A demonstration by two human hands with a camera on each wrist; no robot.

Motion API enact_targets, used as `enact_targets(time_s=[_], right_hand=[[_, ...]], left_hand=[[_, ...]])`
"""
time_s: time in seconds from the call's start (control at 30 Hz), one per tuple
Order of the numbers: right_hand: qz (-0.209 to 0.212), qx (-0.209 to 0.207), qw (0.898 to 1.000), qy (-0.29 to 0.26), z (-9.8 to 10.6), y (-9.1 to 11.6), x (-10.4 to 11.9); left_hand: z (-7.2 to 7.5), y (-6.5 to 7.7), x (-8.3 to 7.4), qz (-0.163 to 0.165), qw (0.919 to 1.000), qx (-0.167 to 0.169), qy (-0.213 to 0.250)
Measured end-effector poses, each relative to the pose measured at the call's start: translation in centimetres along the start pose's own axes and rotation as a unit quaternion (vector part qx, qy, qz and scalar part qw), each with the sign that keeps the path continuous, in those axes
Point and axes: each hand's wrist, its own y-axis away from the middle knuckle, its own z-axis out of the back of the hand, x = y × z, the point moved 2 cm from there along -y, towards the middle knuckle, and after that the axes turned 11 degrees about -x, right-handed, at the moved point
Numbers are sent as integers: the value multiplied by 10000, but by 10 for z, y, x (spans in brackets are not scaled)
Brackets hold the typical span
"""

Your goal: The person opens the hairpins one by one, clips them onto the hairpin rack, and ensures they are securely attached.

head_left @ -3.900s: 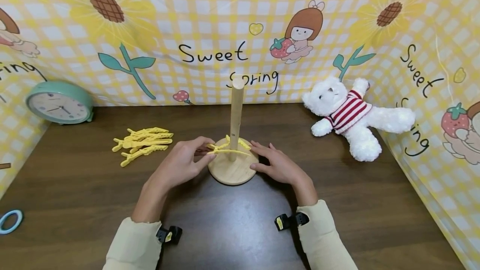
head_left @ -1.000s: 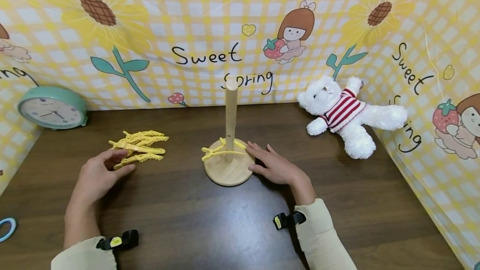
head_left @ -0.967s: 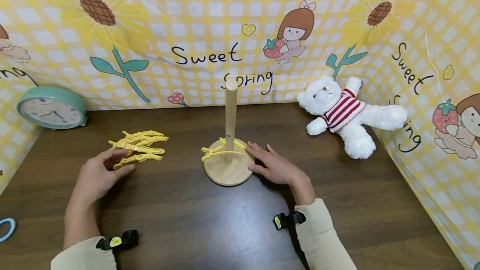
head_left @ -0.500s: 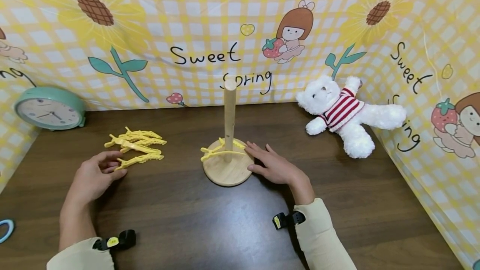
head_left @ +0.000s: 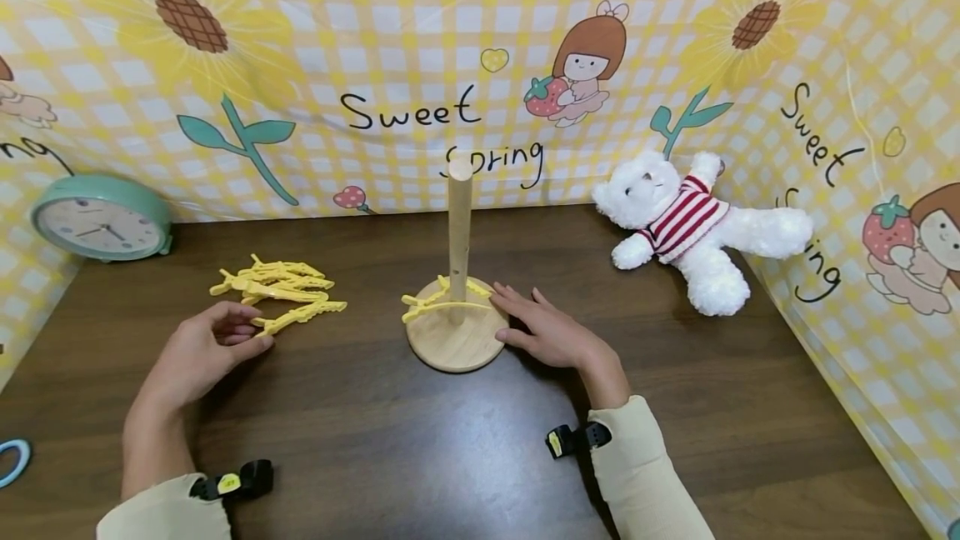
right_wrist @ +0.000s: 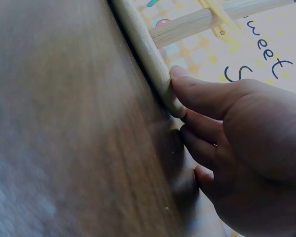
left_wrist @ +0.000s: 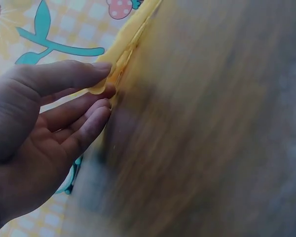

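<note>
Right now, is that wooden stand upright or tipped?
The wooden stand is upright: its base sits flat on the table, post pointing up.

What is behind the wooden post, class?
Yellow-checked cloth lettered "Spring", dark tabletop, and part of a yellow hair clip. The post hides some lettering and whatever lies directly behind it.

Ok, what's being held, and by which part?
Left hand pinches a clip by its left end, between thumb and fingers. Right hand touches the base at its rim; no grip shows there.
</note>
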Motion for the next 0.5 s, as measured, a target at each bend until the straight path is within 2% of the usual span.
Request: enact_targets(time_s=[0.27,0.5], right_hand=[[40,-23,10000,9,0,0,1],[-8,-36,10000,12,1,0,1]], left_hand=[[0,0,-6,3,9998,-89,188],[0,1,-20,-256,9988,-225,364]])
